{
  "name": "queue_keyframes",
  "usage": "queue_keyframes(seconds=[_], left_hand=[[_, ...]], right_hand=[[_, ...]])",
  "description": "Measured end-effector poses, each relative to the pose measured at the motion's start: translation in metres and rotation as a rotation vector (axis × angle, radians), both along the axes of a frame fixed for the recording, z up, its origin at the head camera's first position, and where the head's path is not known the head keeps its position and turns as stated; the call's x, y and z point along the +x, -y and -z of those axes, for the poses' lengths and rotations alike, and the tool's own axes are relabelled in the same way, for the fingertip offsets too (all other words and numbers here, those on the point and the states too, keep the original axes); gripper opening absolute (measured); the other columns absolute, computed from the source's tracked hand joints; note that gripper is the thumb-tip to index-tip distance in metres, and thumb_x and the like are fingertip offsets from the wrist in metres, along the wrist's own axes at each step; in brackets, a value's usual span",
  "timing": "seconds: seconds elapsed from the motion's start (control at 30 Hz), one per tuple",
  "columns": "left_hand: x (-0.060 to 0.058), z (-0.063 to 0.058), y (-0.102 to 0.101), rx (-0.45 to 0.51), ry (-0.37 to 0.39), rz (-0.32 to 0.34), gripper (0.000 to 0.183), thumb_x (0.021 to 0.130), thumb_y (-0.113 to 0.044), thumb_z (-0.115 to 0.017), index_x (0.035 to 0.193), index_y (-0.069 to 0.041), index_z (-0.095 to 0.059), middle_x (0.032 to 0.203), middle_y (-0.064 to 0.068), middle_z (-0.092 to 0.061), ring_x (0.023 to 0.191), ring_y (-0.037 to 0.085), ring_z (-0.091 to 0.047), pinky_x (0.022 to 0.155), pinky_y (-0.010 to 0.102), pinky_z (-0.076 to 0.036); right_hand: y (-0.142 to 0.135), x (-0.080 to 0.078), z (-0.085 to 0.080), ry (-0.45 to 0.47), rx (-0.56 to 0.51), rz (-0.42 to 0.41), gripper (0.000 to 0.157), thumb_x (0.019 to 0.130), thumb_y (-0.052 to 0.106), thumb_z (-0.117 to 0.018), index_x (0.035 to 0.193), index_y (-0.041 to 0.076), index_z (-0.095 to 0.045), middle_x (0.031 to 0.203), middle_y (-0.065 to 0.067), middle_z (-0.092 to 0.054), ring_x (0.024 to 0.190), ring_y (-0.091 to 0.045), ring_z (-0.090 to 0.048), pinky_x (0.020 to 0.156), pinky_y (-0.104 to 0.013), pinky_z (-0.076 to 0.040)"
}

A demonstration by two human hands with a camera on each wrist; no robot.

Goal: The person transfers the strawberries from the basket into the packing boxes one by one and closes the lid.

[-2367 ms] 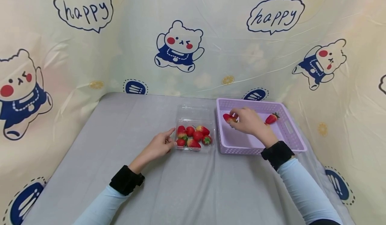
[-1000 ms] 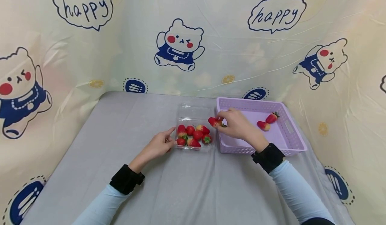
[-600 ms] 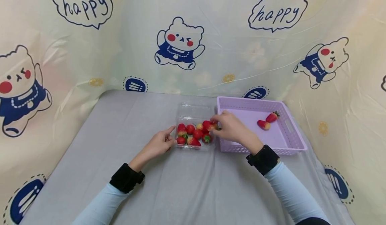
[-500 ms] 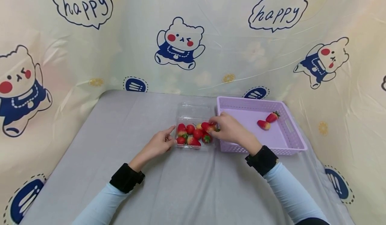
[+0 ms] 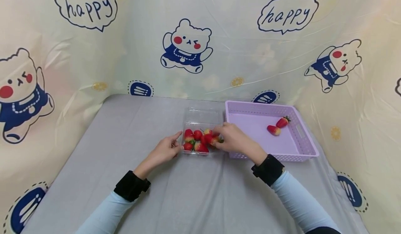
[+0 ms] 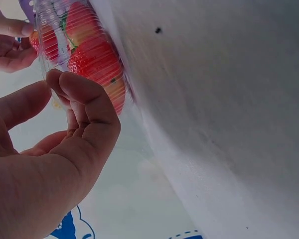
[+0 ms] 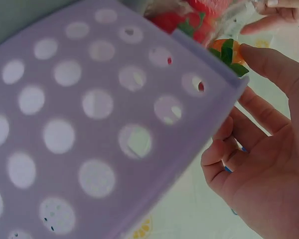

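Observation:
A clear plastic clamshell box (image 5: 204, 115) stands with its lid tilted back and several strawberries (image 6: 94, 59) inside. My left hand (image 5: 166, 149) pinches its left rim between thumb and curled fingers, seen close in the left wrist view. Over the right side of the box, my right hand (image 5: 235, 140) holds a strawberry (image 5: 214, 142) by thumb and fingertips, its red tip pointing left. The green leaves of that strawberry (image 7: 229, 57) show beside the thumb in the right wrist view. My fingers hide part of it and some fruit below.
Just right of the box sits a purple perforated basket (image 5: 263, 104), its near-left corner under my right hand. Two strawberries lie in it, one red and yellow (image 5: 274, 130), one with a leafy top (image 5: 283, 122). Grey cloth (image 5: 188, 192) covers the table.
My right hand has lifted a strawberry out of the purple basket and carried it left over the clamshell box, then lower and nearer. The left hand has stayed at the rim.

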State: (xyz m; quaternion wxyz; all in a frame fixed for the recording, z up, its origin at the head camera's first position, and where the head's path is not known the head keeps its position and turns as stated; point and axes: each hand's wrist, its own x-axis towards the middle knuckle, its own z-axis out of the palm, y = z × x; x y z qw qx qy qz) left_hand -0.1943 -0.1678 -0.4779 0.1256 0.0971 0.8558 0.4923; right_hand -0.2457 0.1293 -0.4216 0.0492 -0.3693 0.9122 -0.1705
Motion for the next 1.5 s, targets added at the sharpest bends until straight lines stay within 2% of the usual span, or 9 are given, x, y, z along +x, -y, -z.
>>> queue_keyframes(seconds=[0.1, 0.23, 0.4, 0.93, 1.13, 1.5], left_hand=[[0.001, -0.001, 0.000, -0.001, 0.002, 0.000, 0.068, 0.102, -0.008, -0.065, 0.161, 0.003, -0.036, 0.076, 0.005, -0.057, 0.062, 0.018, -0.048, 0.059, 0.030, -0.043], [0.001, -0.001, 0.000, -0.003, 0.000, 0.002, 0.067, 0.101, -0.007, -0.065, 0.161, 0.003, -0.036, 0.076, 0.005, -0.057, 0.062, 0.018, -0.048, 0.059, 0.031, -0.043], [0.001, -0.001, 0.000, -0.004, -0.006, 0.002, 0.067, 0.101, -0.008, -0.065, 0.161, 0.003, -0.036, 0.076, 0.004, -0.058, 0.062, 0.018, -0.048, 0.059, 0.030, -0.042], [0.000, 0.002, 0.000, 0.001, -0.005, 0.000, 0.068, 0.101, -0.007, -0.065, 0.161, 0.002, -0.036, 0.074, 0.005, -0.057, 0.060, 0.018, -0.047, 0.058, 0.030, -0.041], [-0.001, 0.002, 0.000, 0.002, -0.003, 0.000, 0.067, 0.101, -0.007, -0.065, 0.161, 0.002, -0.036, 0.075, 0.005, -0.058, 0.062, 0.018, -0.049, 0.059, 0.030, -0.043], [0.000, 0.002, 0.000, 0.000, -0.002, -0.003, 0.068, 0.102, -0.009, -0.066, 0.162, 0.001, -0.036, 0.076, 0.006, -0.057, 0.062, 0.020, -0.049, 0.058, 0.030, -0.043]], right_hand=[[0.002, 0.002, 0.006, -0.014, 0.007, -0.030, 0.035, 0.090, 0.024, -0.086, 0.120, 0.010, -0.078, 0.111, -0.004, -0.075, 0.092, -0.018, -0.059, 0.079, -0.032, -0.052], [0.005, 0.004, 0.013, -0.022, 0.001, -0.060, 0.033, 0.089, 0.023, -0.086, 0.118, 0.009, -0.079, 0.107, -0.003, -0.075, 0.089, -0.018, -0.057, 0.076, -0.032, -0.051], [0.007, 0.006, 0.017, 0.009, 0.011, -0.044, 0.034, 0.090, 0.025, -0.086, 0.119, 0.011, -0.078, 0.106, -0.004, -0.073, 0.089, -0.018, -0.054, 0.075, -0.031, -0.050], [0.009, 0.007, 0.016, 0.047, 0.070, -0.022, 0.036, 0.091, 0.023, -0.085, 0.124, 0.012, -0.077, 0.104, -0.005, -0.068, 0.091, -0.020, -0.053, 0.078, -0.032, -0.049], [0.009, 0.007, 0.012, 0.050, 0.072, -0.028, 0.032, 0.091, 0.023, -0.085, 0.121, 0.013, -0.078, 0.106, -0.007, -0.070, 0.092, -0.021, -0.054, 0.080, -0.034, -0.049], [0.009, 0.007, 0.013, 0.055, 0.075, -0.050, 0.025, 0.091, 0.022, -0.085, 0.114, 0.012, -0.080, 0.100, -0.006, -0.071, 0.092, -0.020, -0.053, 0.080, -0.034, -0.049]])
